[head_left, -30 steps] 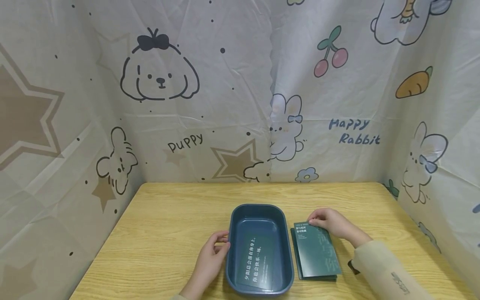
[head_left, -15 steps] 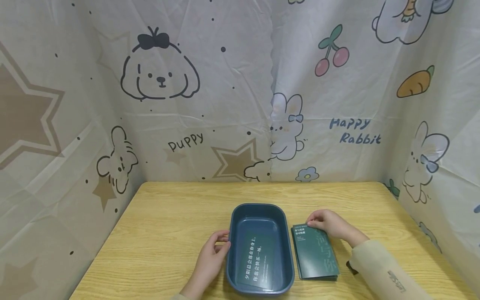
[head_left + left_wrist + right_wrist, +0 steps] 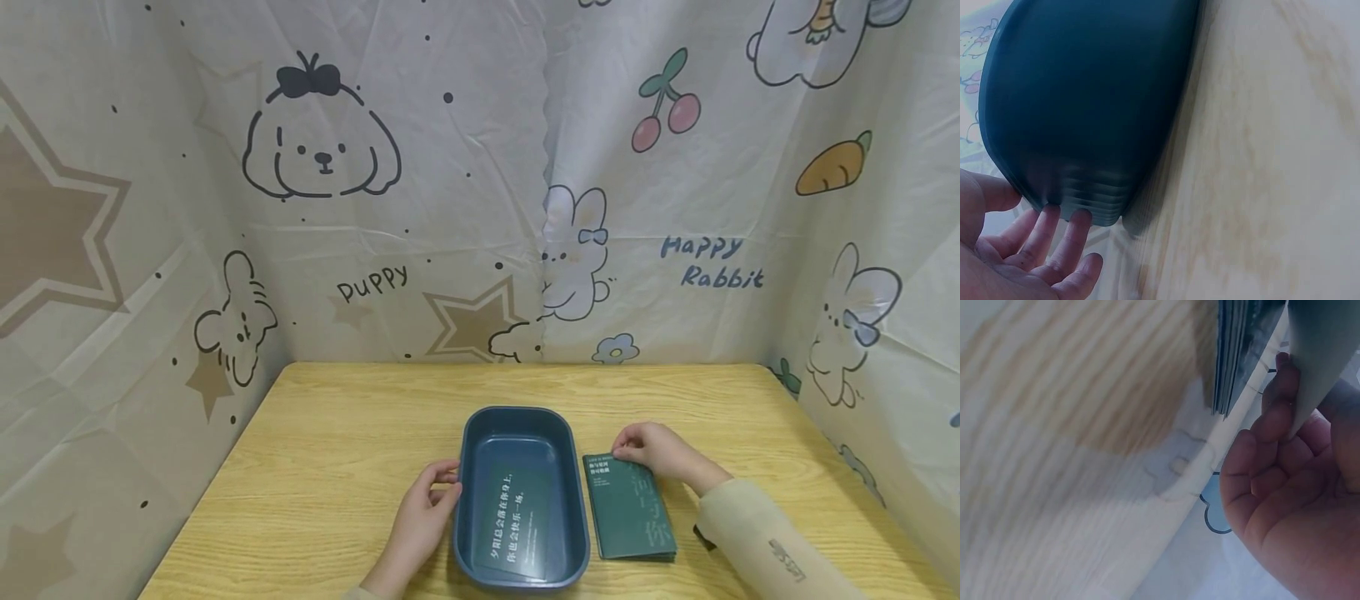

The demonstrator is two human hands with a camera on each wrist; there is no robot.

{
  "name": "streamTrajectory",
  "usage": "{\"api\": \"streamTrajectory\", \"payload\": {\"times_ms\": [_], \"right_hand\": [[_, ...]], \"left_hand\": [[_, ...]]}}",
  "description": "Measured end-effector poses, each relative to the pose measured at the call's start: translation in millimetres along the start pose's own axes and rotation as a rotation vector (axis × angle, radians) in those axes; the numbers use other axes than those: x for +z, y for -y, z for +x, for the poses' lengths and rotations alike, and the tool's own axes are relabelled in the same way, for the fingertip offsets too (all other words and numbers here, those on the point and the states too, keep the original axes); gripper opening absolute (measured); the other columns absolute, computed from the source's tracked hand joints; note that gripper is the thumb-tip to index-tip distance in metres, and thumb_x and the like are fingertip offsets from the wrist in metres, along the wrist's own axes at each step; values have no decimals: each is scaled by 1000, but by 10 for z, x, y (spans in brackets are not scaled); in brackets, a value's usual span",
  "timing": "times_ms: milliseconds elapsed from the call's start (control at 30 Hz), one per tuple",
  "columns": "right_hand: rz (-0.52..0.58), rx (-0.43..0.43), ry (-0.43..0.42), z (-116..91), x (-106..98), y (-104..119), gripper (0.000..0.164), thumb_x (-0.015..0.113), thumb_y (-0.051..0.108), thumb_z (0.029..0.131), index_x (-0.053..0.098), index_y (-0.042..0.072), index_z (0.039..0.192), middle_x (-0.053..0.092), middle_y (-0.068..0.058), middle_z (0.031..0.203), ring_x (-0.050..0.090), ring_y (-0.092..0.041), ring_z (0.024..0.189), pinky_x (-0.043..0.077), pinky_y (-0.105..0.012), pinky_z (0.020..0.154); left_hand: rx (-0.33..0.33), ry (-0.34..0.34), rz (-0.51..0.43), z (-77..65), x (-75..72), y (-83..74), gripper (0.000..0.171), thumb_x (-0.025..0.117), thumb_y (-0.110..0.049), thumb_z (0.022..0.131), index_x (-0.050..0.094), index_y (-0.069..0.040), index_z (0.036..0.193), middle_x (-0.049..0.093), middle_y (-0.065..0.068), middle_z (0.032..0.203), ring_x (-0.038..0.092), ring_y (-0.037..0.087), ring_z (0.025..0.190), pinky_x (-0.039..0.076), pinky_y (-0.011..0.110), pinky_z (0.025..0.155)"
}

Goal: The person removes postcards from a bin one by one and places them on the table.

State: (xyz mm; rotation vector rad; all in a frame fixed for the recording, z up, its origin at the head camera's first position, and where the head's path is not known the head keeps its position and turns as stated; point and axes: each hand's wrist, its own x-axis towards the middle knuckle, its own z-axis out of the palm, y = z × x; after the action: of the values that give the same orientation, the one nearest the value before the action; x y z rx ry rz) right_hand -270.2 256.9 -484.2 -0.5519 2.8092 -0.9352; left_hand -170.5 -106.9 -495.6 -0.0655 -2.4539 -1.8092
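A dark blue deep rectangular tray [image 3: 525, 575] stands on the table with a green card [image 3: 517, 525] lying flat inside it. My left hand [image 3: 427, 504] is at the tray's left side; in the left wrist view its thumb is by the rim and its fingertips touch the outer wall [image 3: 1085, 100]. To the right of the tray, my right hand [image 3: 660, 450] pinches the far edge of a green card [image 3: 626, 508] printed with white characters. In the right wrist view this card [image 3: 1322, 344] is held apart from the stack of cards [image 3: 1229, 369] beneath it.
The wooden table [image 3: 360, 433] stretches to the left of and behind the tray. A patterned cloth [image 3: 420, 208] hangs around its back and sides. A small black object [image 3: 703, 537] shows beside the right sleeve [image 3: 765, 533].
My right hand has shifted slightly left and nearer, and the card's outline now lines up more with the stack under it. My left hand stays at the tray.
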Motion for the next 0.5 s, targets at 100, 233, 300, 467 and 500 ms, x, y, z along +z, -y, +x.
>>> {"api": "streamTrajectory", "payload": {"times_ms": [100, 233, 300, 467, 500], "right_hand": [[-19, -3, -10, 1, 19, -12, 8, 65, 17, 88, 68, 11, 83, 64, 2, 73, 53, -12, 67, 49, -37, 67], [-61, -4, -37, 5, 50, -28, 9, 66, 17, 88, 67, 13, 80, 62, 4, 71, 52, -11, 66, 49, -36, 66], [-88, -6, -49, 4, 65, -30, 9, 66, 17, 87, 66, 14, 78, 62, 4, 70, 51, -11, 64, 49, -35, 64], [-128, -12, -73, -1, 92, -7, 10, 68, 15, 85, 64, 14, 76, 59, 4, 69, 49, -11, 63, 48, -34, 60], [-133, -18, -76, -3, 95, -6, 10, 68, 15, 85, 64, 14, 76, 58, 3, 69, 49, -12, 63, 48, -34, 60]], "left_hand": [[1, 3, 4, 1, 2, -7, 32, 58, -12, 93, 56, -6, 124, 61, 17, 110, 64, 23, 89, 56, 41, 80], [-1, 4, 8, 1, 5, -8, 32, 58, -12, 93, 56, -6, 124, 61, 17, 111, 64, 23, 90, 57, 42, 80], [-7, 5, 7, 2, 6, -7, 32, 58, -13, 93, 56, -6, 125, 61, 17, 112, 63, 23, 91, 57, 41, 81], [-15, 8, 3, 3, 6, -3, 33, 57, -11, 93, 55, -5, 125, 61, 18, 112, 63, 25, 92, 57, 42, 81], [-15, 8, -1, 3, 6, 2, 33, 57, -11, 93, 55, -5, 125, 61, 18, 112, 63, 26, 92, 57, 43, 81]]}}
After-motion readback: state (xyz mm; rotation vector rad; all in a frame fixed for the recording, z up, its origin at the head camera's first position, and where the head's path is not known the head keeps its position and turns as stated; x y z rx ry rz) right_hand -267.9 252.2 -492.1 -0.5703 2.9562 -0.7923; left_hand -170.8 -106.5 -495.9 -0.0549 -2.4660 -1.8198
